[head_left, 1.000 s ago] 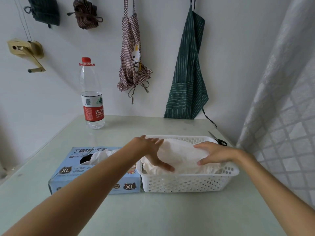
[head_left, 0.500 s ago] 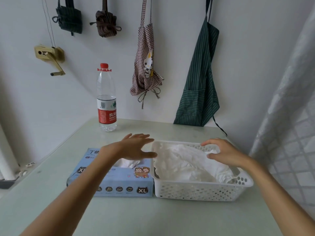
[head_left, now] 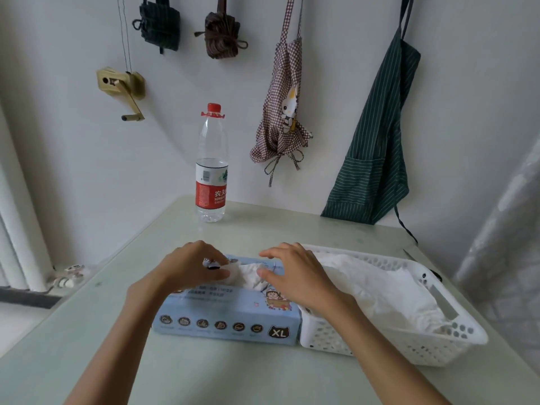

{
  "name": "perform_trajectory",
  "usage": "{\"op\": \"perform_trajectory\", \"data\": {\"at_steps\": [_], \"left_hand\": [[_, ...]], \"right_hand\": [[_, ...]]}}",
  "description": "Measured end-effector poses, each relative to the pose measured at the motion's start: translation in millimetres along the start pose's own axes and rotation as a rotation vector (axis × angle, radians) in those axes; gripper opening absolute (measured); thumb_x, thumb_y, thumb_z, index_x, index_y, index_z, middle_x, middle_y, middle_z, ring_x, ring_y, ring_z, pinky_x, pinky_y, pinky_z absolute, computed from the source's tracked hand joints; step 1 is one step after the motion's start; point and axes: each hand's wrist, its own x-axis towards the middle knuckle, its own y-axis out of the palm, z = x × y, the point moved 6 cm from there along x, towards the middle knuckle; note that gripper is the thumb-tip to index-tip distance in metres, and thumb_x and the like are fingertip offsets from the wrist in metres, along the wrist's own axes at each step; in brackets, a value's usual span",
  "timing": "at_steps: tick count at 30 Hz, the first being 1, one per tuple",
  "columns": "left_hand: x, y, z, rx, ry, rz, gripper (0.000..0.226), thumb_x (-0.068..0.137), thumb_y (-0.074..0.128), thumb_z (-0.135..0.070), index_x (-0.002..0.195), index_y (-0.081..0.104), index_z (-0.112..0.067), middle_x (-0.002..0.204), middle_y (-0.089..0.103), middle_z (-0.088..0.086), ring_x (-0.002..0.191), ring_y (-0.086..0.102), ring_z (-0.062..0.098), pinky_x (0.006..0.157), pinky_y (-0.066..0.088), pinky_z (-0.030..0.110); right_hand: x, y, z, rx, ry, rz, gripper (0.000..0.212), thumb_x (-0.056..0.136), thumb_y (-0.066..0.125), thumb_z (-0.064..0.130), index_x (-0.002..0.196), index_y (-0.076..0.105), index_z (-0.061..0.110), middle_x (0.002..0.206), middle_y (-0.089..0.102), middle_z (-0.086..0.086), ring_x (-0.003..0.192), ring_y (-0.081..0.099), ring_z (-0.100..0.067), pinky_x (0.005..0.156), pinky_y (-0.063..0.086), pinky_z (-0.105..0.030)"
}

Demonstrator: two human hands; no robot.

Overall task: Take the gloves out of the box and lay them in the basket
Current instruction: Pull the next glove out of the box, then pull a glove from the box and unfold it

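Observation:
A light blue glove box (head_left: 228, 314) lies on the table, touching the left side of a white plastic basket (head_left: 409, 343). A white glove (head_left: 249, 276) sticks up from the box's top opening. My left hand (head_left: 190, 270) is on the box top, with curled fingers and thumb pinching the left end of that glove at the opening. My right hand (head_left: 295, 277) hovers over the right half of the box, fingers spread and bent, thumb touching the glove. Several white gloves (head_left: 380, 290) lie piled in the basket.
A water bottle (head_left: 211, 171) with a red cap stands at the back of the table (head_left: 146, 372). Two aprons, two bundles and a wooden crank fitting hang on the wall behind. A grey curtain hangs at the right.
Both hands left the gloves in the basket and moved left to the box. My left hand came down onto the opening, and my right hand followed to the protruding glove.

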Motion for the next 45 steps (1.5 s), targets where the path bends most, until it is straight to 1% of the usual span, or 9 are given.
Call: {"op": "perform_trajectory", "data": {"at_steps": [3, 8, 14, 17, 22, 25, 30, 36, 45], "left_hand": [[2.7, -1.9, 3.2, -0.027, 0.021, -0.029, 0.028, 0.089, 0.06, -0.041, 0.114, 0.067, -0.029, 0.118, 0.066, -0.01, 0.102, 0.059, 0.008, 0.086, 0.048, 0.027], [1.3, -11.6, 7.4, -0.226, 0.044, -0.132, 0.021, 0.087, 0.064, -0.038, 0.103, 0.069, -0.026, 0.104, 0.07, -0.009, 0.095, 0.064, 0.005, 0.091, 0.051, 0.034], [-1.6, -13.2, 8.6, -0.34, 0.046, -0.053, 0.04, 0.077, 0.069, -0.045, 0.111, 0.064, -0.025, 0.102, 0.07, -0.009, 0.096, 0.065, 0.005, 0.094, 0.051, 0.031], [-0.7, -14.4, 11.0, -0.343, 0.02, -0.079, 0.028, 0.08, 0.07, -0.04, 0.098, 0.072, -0.018, 0.094, 0.072, -0.007, 0.087, 0.067, 0.006, 0.089, 0.054, 0.034], [-1.4, -22.2, 8.8, -0.606, -0.065, -0.164, 0.02, 0.083, 0.07, -0.032, 0.086, 0.072, -0.012, 0.077, 0.071, 0.001, 0.067, 0.063, 0.01, 0.061, 0.044, 0.017], [-0.6, -21.5, 12.9, -0.718, -0.16, -0.191, 0.028, 0.081, 0.072, -0.03, 0.105, 0.061, -0.018, 0.078, 0.067, -0.006, 0.069, 0.061, 0.005, 0.058, 0.041, 0.017], [-0.6, -20.7, 9.4, -0.743, -0.142, -0.171, 0.033, 0.084, 0.069, -0.029, 0.114, 0.06, -0.019, 0.079, 0.066, -0.005, 0.07, 0.061, 0.003, 0.056, 0.042, 0.012], [-0.6, -28.1, 7.9, -0.801, -0.075, -0.233, 0.02, 0.083, 0.069, -0.025, 0.102, 0.068, -0.017, 0.08, 0.07, -0.002, 0.06, 0.064, -0.002, 0.052, 0.043, 0.005], [0.4, -18.0, 21.8, -0.439, -0.169, -0.308, 0.035, 0.074, 0.065, -0.059, 0.092, 0.067, -0.029, 0.078, 0.069, -0.01, 0.073, 0.063, 0.008, 0.064, 0.046, 0.026]], "right_hand": [[9.6, 11.5, 7.2, -0.025, -0.014, 0.023, 0.036, 0.092, 0.057, 0.042, 0.125, 0.059, 0.026, 0.125, 0.059, 0.006, 0.118, 0.046, -0.014, 0.098, 0.032, -0.03], [16.9, 3.3, 1.9, 0.151, 0.059, -0.129, 0.014, 0.087, 0.066, 0.037, 0.089, 0.07, 0.024, 0.094, 0.069, 0.011, 0.09, 0.058, -0.006, 0.071, 0.041, -0.022], [21.9, -5.6, -0.9, 0.293, 0.099, -0.113, 0.018, 0.092, 0.06, 0.03, 0.101, 0.072, 0.019, 0.096, 0.069, 0.009, 0.087, 0.062, -0.005, 0.075, 0.048, -0.021], [22.1, -9.8, -5.7, 0.291, 0.14, -0.12, 0.013, 0.091, 0.062, 0.029, 0.098, 0.071, 0.022, 0.095, 0.069, 0.009, 0.088, 0.062, -0.007, 0.075, 0.047, -0.024], [8.2, -25.8, -0.5, 0.127, 0.1, -0.392, 0.018, 0.088, 0.065, 0.024, 0.104, 0.062, 0.031, 0.1, 0.055, 0.016, 0.09, 0.048, -0.001, 0.065, 0.033, -0.009], [3.1, -12.5, 19.4, 0.209, 0.001, -0.282, 0.018, 0.083, 0.069, 0.039, 0.097, 0.061, 0.031, 0.095, 0.058, 0.019, 0.088, 0.051, 0.002, 0.072, 0.04, -0.016], [4.7, 9.3, 39.3, 0.121, 0.031, -0.123, 0.057, 0.066, 0.071, 0.067, 0.107, 0.052, 0.031, 0.102, 0.049, 0.02, 0.096, 0.048, -0.002, 0.076, 0.041, -0.022], [12.4, 9.3, 27.9, 0.067, 0.041, -0.221, 0.018, 0.087, 0.064, 0.039, 0.098, 0.066, 0.026, 0.096, 0.06, 0.016, 0.093, 0.052, -0.006, 0.07, 0.037, -0.022], [15.6, -14.2, -4.3, 0.504, 0.145, -0.133, 0.009, 0.087, 0.067, 0.018, 0.088, 0.072, 0.025, 0.087, 0.072, 0.009, 0.085, 0.066, -0.003, 0.077, 0.052, -0.018]]}}
